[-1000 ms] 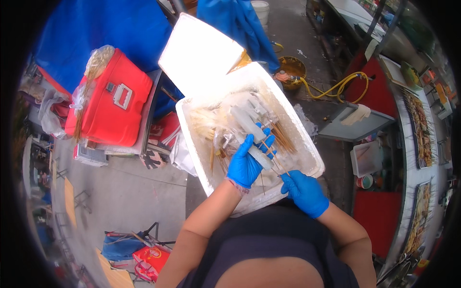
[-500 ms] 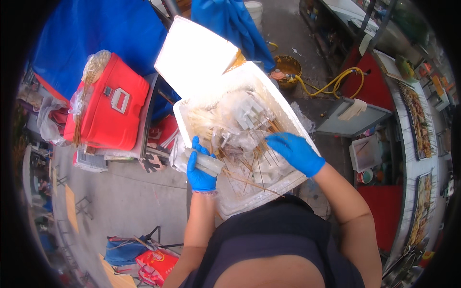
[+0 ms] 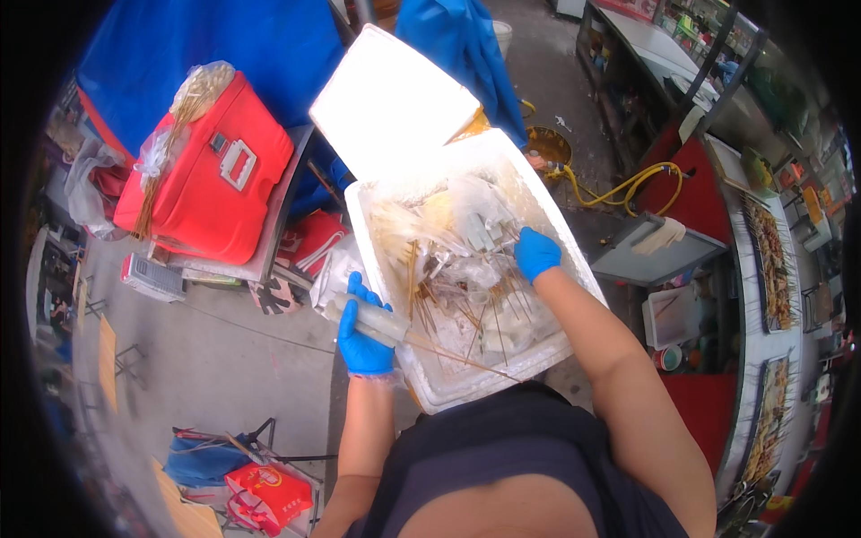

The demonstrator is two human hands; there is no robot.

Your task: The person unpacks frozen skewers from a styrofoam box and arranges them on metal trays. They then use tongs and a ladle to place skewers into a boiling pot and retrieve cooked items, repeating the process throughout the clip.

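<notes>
My left hand (image 3: 363, 332), in a blue glove, is closed round pale, translucent skewered pieces (image 3: 386, 325) at the left rim of a white foam box (image 3: 556, 242); their thin sticks reach right across the box. My right hand (image 3: 538, 255), also gloved blue, is closed at a plastic bag of pale grey pieces (image 3: 484, 224) at the box's right side; its fingertips are hidden, so what it grips is unclear. Many loose sticks, crumpled clear plastic and frosty pieces (image 3: 498, 336) lie inside the box. The white lid (image 3: 386, 99) lies just beyond it.
A red cooler (image 3: 202, 202) with bagged skewers stands left, beside blue tarpaulin (image 3: 206, 36). Right are a yellow hose (image 3: 628, 193), a metal panel (image 3: 650, 251) and a counter with trays of skewers (image 3: 762, 421). A folding chair (image 3: 206, 466) holds a red bag at lower left.
Since a second ago, my left hand has moved left with skewered pieces to the box's rim. My right hand has left the stick ends and moved up to the bag inside the box.
</notes>
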